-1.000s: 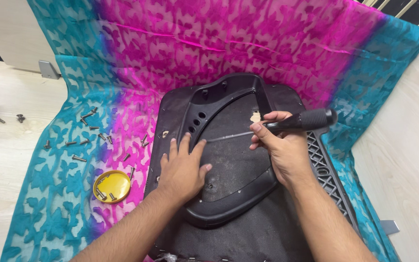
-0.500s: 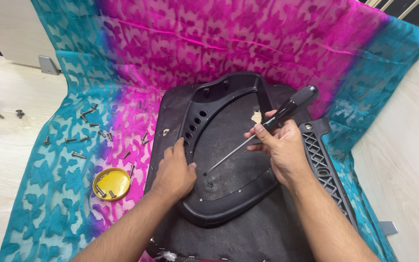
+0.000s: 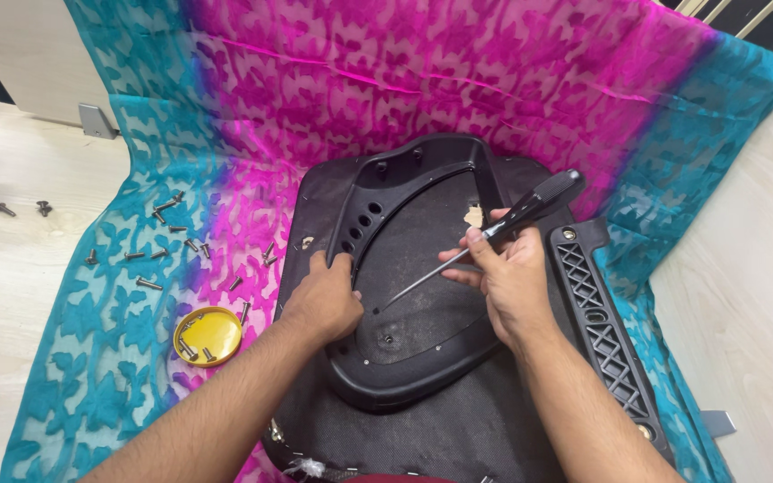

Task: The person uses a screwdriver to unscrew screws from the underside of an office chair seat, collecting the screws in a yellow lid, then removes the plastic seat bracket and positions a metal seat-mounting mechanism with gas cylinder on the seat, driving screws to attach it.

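On the black plastic frame my left hand presses flat (steadying), my right hand pinching the screwdriver; I judge its tip needs seating in the screw hole

one screwdriver in the right hand, one yellow lid left of the left hand, two screws far left.
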